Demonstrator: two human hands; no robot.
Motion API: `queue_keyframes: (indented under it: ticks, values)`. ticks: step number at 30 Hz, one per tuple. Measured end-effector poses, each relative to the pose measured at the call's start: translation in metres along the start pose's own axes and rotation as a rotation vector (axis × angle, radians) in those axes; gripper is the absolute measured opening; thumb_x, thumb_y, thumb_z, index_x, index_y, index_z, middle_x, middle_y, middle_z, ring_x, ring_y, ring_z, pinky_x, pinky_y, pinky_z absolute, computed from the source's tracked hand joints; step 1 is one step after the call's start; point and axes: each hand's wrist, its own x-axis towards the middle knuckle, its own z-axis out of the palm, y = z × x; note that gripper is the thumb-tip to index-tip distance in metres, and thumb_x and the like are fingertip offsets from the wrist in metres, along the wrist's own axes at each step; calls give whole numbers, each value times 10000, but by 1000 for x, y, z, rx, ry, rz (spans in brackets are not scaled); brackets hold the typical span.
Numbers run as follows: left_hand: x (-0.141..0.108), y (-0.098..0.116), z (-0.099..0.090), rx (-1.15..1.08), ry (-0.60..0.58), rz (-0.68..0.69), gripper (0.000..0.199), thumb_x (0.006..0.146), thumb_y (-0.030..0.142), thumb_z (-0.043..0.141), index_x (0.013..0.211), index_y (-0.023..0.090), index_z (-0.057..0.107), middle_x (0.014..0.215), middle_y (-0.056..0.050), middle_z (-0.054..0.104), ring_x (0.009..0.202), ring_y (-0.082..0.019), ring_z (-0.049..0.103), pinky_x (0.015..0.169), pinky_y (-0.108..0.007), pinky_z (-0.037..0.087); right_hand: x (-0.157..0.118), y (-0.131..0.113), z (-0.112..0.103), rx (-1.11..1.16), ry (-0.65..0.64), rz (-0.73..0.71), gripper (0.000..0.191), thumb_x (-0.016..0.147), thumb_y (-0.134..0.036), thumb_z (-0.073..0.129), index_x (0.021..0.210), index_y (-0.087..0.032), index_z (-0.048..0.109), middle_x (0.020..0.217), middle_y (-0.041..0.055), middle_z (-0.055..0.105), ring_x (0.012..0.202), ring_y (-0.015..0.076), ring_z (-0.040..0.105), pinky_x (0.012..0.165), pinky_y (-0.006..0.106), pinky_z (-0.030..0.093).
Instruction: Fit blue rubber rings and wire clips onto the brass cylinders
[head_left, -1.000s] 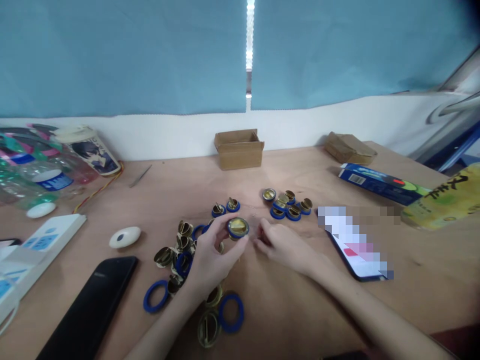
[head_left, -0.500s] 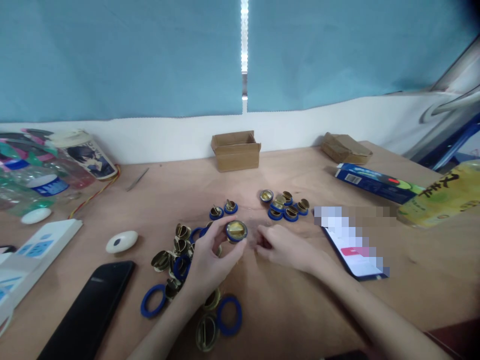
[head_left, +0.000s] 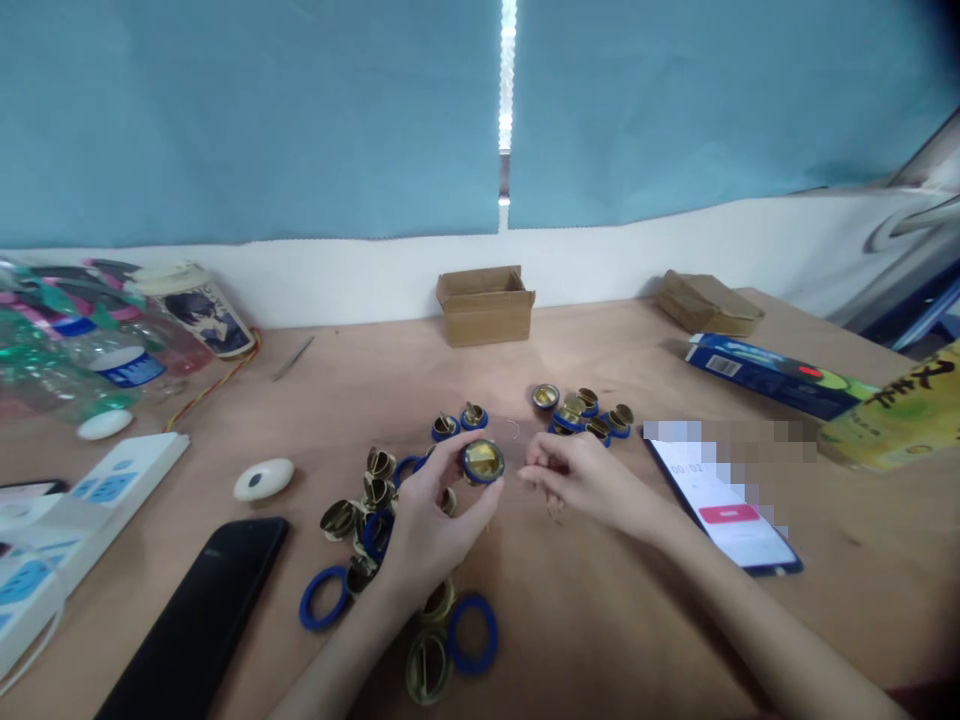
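Between thumb and fingers my left hand [head_left: 435,510] holds a round gold piece with a dark blue rim [head_left: 482,461]. Just to its right, my right hand [head_left: 585,480] is pinched closed; what its fingertips hold is too small to make out. Several brass pieces [head_left: 339,520] lie left of and beneath my left forearm, with loose blue rings [head_left: 473,634] among them. Beyond my hands stand two blue-rimmed brass pieces [head_left: 473,415], and a cluster of similar ones [head_left: 574,410] lies farther right.
An open cardboard box [head_left: 487,315] stands near the wall. On the right are a lit phone [head_left: 720,500], a blue box [head_left: 765,370] and a yellow packet [head_left: 892,415]. A black phone [head_left: 202,610], white mouse [head_left: 264,480], power strip [head_left: 97,510] and bottles [head_left: 112,350] are on the left.
The whole view has shifted slightly, moving the table's contents rightward in the picture. My right hand's fingers have changed pose, and the gold piece in my left hand looks slightly turned.
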Motion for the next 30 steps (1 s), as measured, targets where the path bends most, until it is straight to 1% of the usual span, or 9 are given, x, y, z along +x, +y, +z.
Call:
queue_keyframes:
  ticks: [2, 5, 7, 9, 12, 15, 22, 25, 30]
  values:
    - [0, 0, 0, 25, 7, 9, 405, 839, 203, 673, 1233, 194, 576, 1138, -76, 714, 1027, -212, 706, 953, -352, 567, 0, -4, 1, 102, 55, 25, 224, 946, -344, 567, 787, -203, 500, 600, -50, 554, 500, 112, 582, 497, 219, 413]
    - [-1, -1, -1, 110, 0, 17, 435, 839, 209, 674, 1264, 199, 580, 1179, -88, 714, 1037, -230, 710, 975, -391, 560, 0, -8, 4, 329, 74, 60, 302, 963, -451, 521, 786, -208, 494, 575, -57, 543, 453, 98, 538, 458, 212, 408]
    - [-1, -3, 0, 168, -18, 41, 469, 838, 202, 673, 1298, 208, 577, 1247, -98, 695, 1081, -247, 698, 994, -414, 550, 0, -9, 6, 482, 51, 72, 360, 966, -506, 495, 766, -206, 487, 560, -56, 560, 415, 85, 517, 426, 201, 386]
    - [-2, -4, 0, 206, -38, 89, 487, 831, 184, 673, 1308, 213, 580, 1279, -102, 684, 1112, -256, 686, 985, -415, 555, 1, -9, 10, 601, 14, 77, 387, 965, -524, 492, 749, -203, 482, 553, -51, 584, 395, 74, 510, 404, 189, 360]
    - [-2, -5, 1, 236, -59, 180, 490, 816, 146, 665, 1296, 206, 588, 1238, -102, 704, 1090, -250, 693, 947, -397, 573, 3, -5, 17, 738, -66, 102, 386, 957, -520, 515, 743, -201, 480, 544, -55, 591, 385, 66, 501, 384, 177, 341]
    - [-1, -4, 1, 241, -74, 223, 500, 814, 114, 649, 1300, 210, 578, 1215, -98, 703, 1088, -236, 687, 941, -384, 569, 5, -3, 23, 788, -102, 132, 386, 939, -517, 548, 734, -198, 481, 539, -62, 572, 394, 65, 501, 376, 171, 335]
    - [-4, -1, 0, 234, -100, 227, 506, 819, 102, 646, 1299, 242, 565, 1176, -82, 693, 1065, -225, 678, 932, -385, 554, 6, -6, 24, 808, -64, 161, 346, 918, -484, 588, 755, -187, 519, 582, -46, 592, 448, 70, 516, 445, 183, 409]
    - [-4, 0, 1, 233, -103, 246, 503, 814, 94, 643, 1288, 244, 568, 1170, -85, 690, 1058, -229, 674, 916, -382, 554, 5, -5, 24, 811, -63, 178, 326, 918, -469, 591, 770, -186, 527, 587, -47, 588, 447, 68, 508, 446, 182, 402]
    - [-4, 0, 2, 235, -115, 263, 512, 824, 83, 630, 1303, 242, 548, 1168, -77, 675, 1027, -198, 667, 879, -333, 557, 4, -3, 23, 779, -102, 174, 306, 942, -448, 565, 786, -188, 531, 600, -45, 594, 463, 70, 522, 457, 185, 392]
